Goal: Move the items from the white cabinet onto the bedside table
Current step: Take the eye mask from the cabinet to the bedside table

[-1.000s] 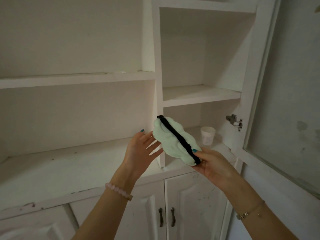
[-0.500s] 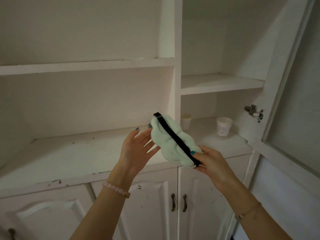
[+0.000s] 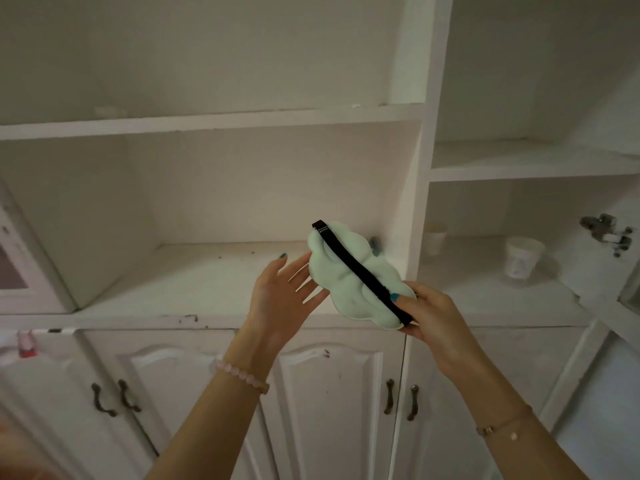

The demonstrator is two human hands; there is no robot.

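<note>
A mint-green padded eye mask [image 3: 341, 278] with a black strap is held in the air in front of the white cabinet [image 3: 214, 119]. My right hand [image 3: 434, 311] grips its lower right end, thumb on the strap. My left hand [image 3: 282, 292] is open, palm up, fingers spread just left of the mask's upper end; whether it touches is unclear. Two white paper cups stand on the right compartment's shelf: one [image 3: 523, 259] near the front, one [image 3: 434, 237] further back by the divider.
A small dark object [image 3: 375, 244] peeks out behind the mask on the middle shelf. An open cabinet door with a metal hinge [image 3: 606, 233] stands at the right. Closed lower doors with dark handles [image 3: 389, 396] are below. A glass-fronted door [image 3: 14, 268] is at the left.
The view has swung left, so the cabinet has slid right in the frame. Both hands and the mask keep nearly the same pose, drifting slightly away from the right compartment.
</note>
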